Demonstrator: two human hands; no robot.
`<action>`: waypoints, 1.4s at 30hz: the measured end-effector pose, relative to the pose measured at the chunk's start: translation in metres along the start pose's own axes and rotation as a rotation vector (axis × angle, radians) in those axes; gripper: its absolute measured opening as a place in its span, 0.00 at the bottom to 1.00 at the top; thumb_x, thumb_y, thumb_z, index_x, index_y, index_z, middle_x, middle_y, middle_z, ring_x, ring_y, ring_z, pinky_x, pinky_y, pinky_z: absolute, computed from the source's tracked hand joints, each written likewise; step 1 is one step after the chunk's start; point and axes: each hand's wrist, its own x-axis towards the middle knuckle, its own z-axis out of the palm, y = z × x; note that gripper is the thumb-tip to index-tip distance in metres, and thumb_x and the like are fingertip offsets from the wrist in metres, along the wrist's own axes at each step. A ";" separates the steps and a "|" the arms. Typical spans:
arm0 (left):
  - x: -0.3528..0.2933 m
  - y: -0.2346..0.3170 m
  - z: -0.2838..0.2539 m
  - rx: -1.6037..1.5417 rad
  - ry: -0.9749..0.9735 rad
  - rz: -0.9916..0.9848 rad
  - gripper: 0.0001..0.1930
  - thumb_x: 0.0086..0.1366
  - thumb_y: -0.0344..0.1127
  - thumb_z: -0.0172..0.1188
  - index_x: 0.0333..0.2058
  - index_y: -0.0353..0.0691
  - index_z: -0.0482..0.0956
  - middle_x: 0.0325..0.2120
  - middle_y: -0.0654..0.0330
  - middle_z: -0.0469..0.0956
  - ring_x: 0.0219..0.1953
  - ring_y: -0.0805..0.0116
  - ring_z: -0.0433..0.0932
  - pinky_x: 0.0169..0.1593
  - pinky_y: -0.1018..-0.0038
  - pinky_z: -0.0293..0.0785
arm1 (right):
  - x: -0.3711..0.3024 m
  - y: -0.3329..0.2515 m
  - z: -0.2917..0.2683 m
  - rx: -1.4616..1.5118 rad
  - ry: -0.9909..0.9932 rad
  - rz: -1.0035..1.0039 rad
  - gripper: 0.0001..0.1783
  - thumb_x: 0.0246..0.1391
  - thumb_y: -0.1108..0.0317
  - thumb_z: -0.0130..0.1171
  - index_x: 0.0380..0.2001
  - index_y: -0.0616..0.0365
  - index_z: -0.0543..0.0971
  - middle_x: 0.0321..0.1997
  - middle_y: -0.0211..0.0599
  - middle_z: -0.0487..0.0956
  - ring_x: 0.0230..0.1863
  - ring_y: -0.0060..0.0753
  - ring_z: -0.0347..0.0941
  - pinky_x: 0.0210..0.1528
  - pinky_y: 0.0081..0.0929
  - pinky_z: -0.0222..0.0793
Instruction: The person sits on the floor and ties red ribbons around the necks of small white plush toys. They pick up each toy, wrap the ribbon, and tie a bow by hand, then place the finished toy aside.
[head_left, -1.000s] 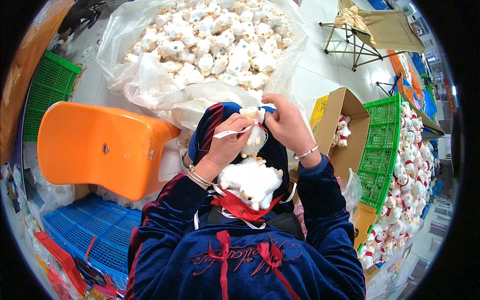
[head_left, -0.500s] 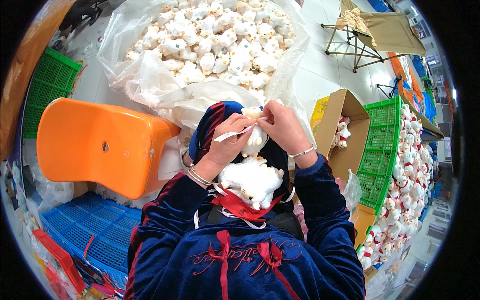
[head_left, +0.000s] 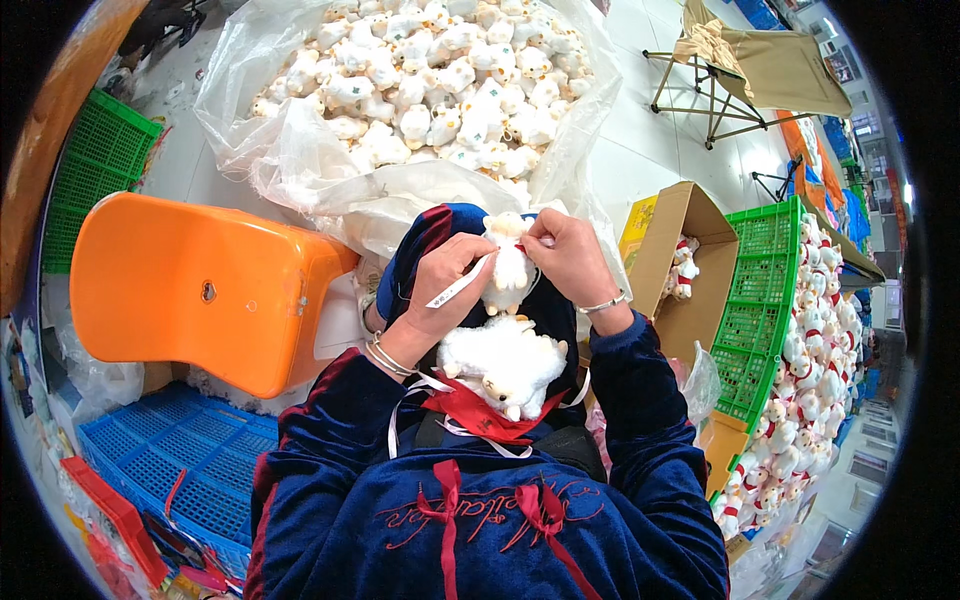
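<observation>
A small white plush animal (head_left: pixel 510 280) stands upright above my lap, its pale head toward the far side. A bit of red scarf (head_left: pixel 521 248) shows at its neck. My left hand (head_left: pixel 448 275) is closed beside it, pinching a white ribbon (head_left: pixel 462 284) with dark print whose end hangs down from the fingers. At the other side of the neck my right hand (head_left: pixel 574 258) is closed, fingertips pinching the scarf's edge; they partly hide it. On my lap a second white plush animal (head_left: pixel 500 362) lies sideways over red cloth (head_left: pixel 478 412) with white ribbons.
Ahead lies a large clear plastic bag (head_left: pixel 290 165) full of white plush animals. An orange stool (head_left: pixel 190 290) and a blue crate (head_left: pixel 190 460) are on the left. To the right are a cardboard box (head_left: pixel 700 300), a green crate (head_left: pixel 755 310) and many red-scarfed plush animals (head_left: pixel 810 370).
The white strip stretched across the toy's neck between both hands is no longer there; red now shows at the neck. My right hand has shifted slightly down and right, the toy's head is more visible.
</observation>
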 end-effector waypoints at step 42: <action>0.025 0.004 -0.014 -0.281 -0.315 -0.598 0.08 0.69 0.34 0.62 0.36 0.34 0.80 0.28 0.69 0.78 0.29 0.83 0.73 0.34 0.82 0.71 | -0.009 -0.008 -0.005 -0.205 -0.107 -0.214 0.07 0.56 0.65 0.65 0.35 0.55 0.84 0.29 0.46 0.83 0.32 0.50 0.81 0.36 0.39 0.76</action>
